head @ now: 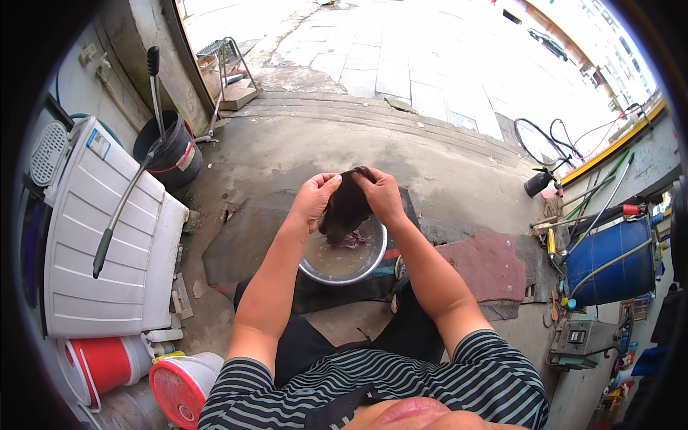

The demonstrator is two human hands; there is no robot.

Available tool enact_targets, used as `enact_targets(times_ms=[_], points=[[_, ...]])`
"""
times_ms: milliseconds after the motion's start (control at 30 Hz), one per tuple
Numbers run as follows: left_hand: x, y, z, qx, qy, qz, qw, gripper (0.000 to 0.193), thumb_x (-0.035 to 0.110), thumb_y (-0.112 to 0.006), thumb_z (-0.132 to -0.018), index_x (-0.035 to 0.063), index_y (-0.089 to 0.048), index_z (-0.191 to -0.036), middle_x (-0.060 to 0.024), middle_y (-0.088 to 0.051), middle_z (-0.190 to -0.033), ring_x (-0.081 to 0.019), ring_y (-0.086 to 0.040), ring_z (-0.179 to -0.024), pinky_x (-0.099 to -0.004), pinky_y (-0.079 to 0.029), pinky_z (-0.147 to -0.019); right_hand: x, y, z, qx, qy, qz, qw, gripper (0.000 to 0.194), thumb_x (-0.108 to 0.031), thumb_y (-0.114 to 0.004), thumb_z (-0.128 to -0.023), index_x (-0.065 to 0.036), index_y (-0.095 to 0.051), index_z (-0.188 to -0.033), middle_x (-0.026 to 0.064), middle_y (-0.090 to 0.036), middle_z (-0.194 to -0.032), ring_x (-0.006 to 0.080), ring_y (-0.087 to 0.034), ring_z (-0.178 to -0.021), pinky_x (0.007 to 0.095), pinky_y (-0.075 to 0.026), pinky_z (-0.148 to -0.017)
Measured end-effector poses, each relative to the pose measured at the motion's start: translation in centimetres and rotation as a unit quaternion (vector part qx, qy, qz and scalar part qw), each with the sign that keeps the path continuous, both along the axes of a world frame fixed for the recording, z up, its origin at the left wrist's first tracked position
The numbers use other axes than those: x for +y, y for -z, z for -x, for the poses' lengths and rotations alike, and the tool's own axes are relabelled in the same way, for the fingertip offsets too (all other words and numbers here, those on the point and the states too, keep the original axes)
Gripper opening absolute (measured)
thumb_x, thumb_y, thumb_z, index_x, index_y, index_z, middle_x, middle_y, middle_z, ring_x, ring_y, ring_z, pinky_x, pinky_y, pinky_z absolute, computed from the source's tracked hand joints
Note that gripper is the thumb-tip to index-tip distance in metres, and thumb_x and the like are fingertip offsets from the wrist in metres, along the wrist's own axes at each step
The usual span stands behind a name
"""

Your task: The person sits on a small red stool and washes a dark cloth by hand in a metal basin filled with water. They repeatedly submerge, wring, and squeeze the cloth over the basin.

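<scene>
A dark brown, wet-looking cloth (pixel 348 207) hangs stretched between my two hands. My left hand (pixel 317 196) pinches its upper left edge, thumb on top. On the other side, my right hand (pixel 382 196) grips the upper right edge. Below is a round metal basin (pixel 344 279) of cloudy, greyish water. The cloth's lower end hangs over the basin; whether it touches the water I cannot tell. A reddish, crumpled piece (pixel 352 239) shows in the water just beneath it.
The basin stands on dark mats (pixel 247 242); a maroon mat (pixel 484 263) lies to the right. At left are a white ribbed appliance (pixel 107 231), a black bucket (pixel 172 156) and red-and-white buckets (pixel 177 389). A blue plastic barrel (pixel 607 263) and a metal bench vise (pixel 580 338) stand right.
</scene>
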State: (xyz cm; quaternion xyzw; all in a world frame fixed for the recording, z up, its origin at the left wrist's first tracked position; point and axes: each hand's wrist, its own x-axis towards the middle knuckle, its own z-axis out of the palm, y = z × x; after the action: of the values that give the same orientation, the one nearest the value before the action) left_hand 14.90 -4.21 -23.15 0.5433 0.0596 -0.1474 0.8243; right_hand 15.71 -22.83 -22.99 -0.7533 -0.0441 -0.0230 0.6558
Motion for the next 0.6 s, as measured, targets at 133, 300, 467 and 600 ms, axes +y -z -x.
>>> enact_targets(times_ms=[133, 300, 467, 600], points=[[-1.0, 0.3, 0.9, 0.024, -0.001, -0.019, 1.000, 0.036, 0.039, -0.067, -0.107, 0.0107, -0.065, -0.129, -0.0006, -0.071, -0.119, -0.0125, -0.064, -0.109, -0.0391, -0.053, -0.094, 0.6, 1.0, 0.1, -0.009, 0.016, -0.098, 0.995, 0.023, -0.024, -0.076, -0.102, -0.001, -0.076, -0.105, -0.0016, -0.073, -0.089, 0.0058, -0.062, -0.078, 0.0246, -0.051, -0.068], [-2.6, 0.8, 2.1, 0.215, -0.004, -0.044, 0.976, 0.051, 0.065, -0.050, -0.107, 0.0211, -0.063, -0.128, 0.0008, -0.070, -0.119, -0.0186, -0.064, -0.105, -0.0507, -0.050, -0.085, 1.5, 2.8, -0.2, 0.037, 0.027, -0.073, 0.996, 0.033, -0.030, -0.082, -0.097, 0.000, -0.071, -0.090, -0.0002, -0.063, -0.084, 0.0080, -0.057, -0.076, 0.0278, -0.047, -0.065], [-2.8, 6.0, 1.0, 0.278, 0.043, 0.133, 0.950, 0.059, 0.077, -0.055, -0.098, 0.0247, -0.062, -0.124, -0.0022, -0.063, -0.121, -0.0186, -0.061, -0.109, -0.0512, -0.055, -0.082, 3.7, 2.9, 2.5, -0.182, 0.031, 0.019, 0.983, 0.042, -0.024, -0.083, -0.094, 0.000, -0.062, -0.068, 0.0043, -0.058, -0.077, 0.0144, -0.054, -0.065, 0.0324, -0.045, -0.061], [-2.0, 10.3, 0.3, 0.135, 0.080, 0.217, 0.964, 0.040, 0.057, -0.052, -0.110, 0.0186, -0.063, -0.114, -0.0013, -0.064, -0.099, -0.0144, -0.061, -0.091, -0.0325, -0.053, -0.076, 5.1, 2.5, 5.2, -0.322, -0.046, 0.156, 0.933, 0.039, -0.021, -0.081, -0.092, 0.001, -0.062, -0.067, 0.0088, -0.058, -0.075, 0.0229, -0.057, -0.065, 0.0376, -0.046, -0.062]])
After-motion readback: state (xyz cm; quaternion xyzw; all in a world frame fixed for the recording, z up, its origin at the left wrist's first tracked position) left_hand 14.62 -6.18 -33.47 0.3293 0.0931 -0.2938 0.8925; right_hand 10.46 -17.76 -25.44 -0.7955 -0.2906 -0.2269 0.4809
